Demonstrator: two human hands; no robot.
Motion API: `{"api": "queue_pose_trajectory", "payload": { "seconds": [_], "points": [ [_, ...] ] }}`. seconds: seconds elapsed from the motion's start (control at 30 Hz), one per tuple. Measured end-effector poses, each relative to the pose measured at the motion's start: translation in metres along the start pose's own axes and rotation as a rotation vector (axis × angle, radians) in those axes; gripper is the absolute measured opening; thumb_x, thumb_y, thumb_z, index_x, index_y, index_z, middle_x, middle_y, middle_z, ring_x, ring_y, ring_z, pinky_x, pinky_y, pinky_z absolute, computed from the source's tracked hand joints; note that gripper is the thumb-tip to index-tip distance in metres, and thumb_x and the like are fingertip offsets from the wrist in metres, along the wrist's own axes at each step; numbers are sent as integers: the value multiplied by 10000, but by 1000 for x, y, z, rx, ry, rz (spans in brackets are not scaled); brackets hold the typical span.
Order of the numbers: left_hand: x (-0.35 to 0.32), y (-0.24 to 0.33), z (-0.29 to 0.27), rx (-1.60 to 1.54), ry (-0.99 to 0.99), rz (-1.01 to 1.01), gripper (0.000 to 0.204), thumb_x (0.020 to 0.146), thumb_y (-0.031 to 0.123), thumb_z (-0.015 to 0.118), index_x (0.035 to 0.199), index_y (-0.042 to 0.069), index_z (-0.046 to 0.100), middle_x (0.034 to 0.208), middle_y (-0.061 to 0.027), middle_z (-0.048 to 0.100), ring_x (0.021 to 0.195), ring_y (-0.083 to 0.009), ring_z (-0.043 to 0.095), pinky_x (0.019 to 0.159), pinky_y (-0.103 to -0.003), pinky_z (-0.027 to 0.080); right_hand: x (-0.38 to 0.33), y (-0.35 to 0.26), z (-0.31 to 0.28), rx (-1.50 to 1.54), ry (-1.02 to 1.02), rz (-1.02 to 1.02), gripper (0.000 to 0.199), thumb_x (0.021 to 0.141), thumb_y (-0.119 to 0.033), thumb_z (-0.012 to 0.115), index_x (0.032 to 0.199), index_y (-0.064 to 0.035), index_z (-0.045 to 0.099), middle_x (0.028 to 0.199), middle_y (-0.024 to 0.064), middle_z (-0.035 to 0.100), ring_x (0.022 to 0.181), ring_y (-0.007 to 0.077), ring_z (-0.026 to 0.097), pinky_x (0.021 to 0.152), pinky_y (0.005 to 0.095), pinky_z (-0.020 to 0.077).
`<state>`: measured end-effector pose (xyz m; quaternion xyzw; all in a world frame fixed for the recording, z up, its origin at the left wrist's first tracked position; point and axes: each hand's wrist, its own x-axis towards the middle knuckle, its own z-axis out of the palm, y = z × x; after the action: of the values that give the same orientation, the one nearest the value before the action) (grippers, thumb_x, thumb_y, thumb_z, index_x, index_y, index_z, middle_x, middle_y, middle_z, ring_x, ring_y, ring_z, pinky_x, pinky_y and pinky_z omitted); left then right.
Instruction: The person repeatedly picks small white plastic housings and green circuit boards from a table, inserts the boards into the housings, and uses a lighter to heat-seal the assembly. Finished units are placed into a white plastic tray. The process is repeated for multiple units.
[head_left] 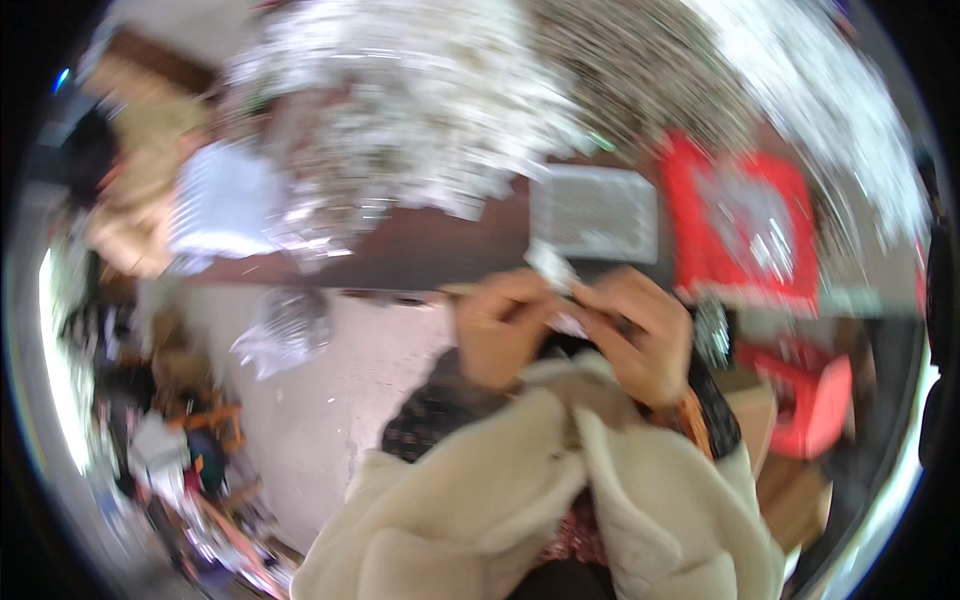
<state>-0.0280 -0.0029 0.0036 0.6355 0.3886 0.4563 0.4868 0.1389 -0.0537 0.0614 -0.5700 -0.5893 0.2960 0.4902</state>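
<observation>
My left hand point(503, 325) and my right hand point(640, 332) are close together in front of me at the table's near edge. Between their fingertips they pinch a small white piece point(549, 264), which looks like a thin plastic bag or paper; motion blur hides its exact kind. Just beyond it on the table lies a clear rectangular plastic tray point(594, 213) with a greyish inside. Right of the tray is a red tray point(745, 232) holding shiny clear pieces, too smeared to name.
A big heap of clear plastic packets point(420, 100) covers the table's far side, with a greyish-brown pile point(640, 65) beside it. At left a person point(150, 170) sits by a pale stacked bundle point(228, 200). A red plastic stool point(808, 405) and cardboard box point(752, 415) stand at lower right.
</observation>
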Motion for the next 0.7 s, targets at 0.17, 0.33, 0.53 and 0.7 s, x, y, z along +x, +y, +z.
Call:
{"api": "queue_pose_trajectory", "payload": {
  "seconds": [0.17,0.33,0.53,0.7],
  "points": [
    [-11,-7,-18,-642,53,-7,193,858,-39,716,1042,-35,655,1033,-101,685,901,-145,659,757,-263,535,6,-3,30,158,-140,-67,176,868,76,619,1027,30,676,841,86,606,660,110,543,564,232,413],
    [-26,27,-44,-766,257,179,196,844,-44,731,1021,-34,646,959,-81,686,825,-109,659,685,-235,529,17,-20,63,294,-321,-159,186,954,-14,572,1106,66,642,886,41,579,747,96,538,649,231,444],
    [-50,45,-74,-550,273,160,155,850,-51,719,977,-25,635,917,-66,674,747,-98,643,626,-227,526,17,-47,70,271,-425,-303,180,915,-64,681,1042,63,698,905,119,682,661,142,580,604,276,486],
    [-49,38,-47,-680,449,300,179,866,-31,714,1018,-22,621,935,-63,670,779,-87,633,632,-221,520,8,-51,79,342,-365,-265,207,923,-94,674,1068,51,703,915,116,686,654,150,578,587,274,474]
  ]
}}
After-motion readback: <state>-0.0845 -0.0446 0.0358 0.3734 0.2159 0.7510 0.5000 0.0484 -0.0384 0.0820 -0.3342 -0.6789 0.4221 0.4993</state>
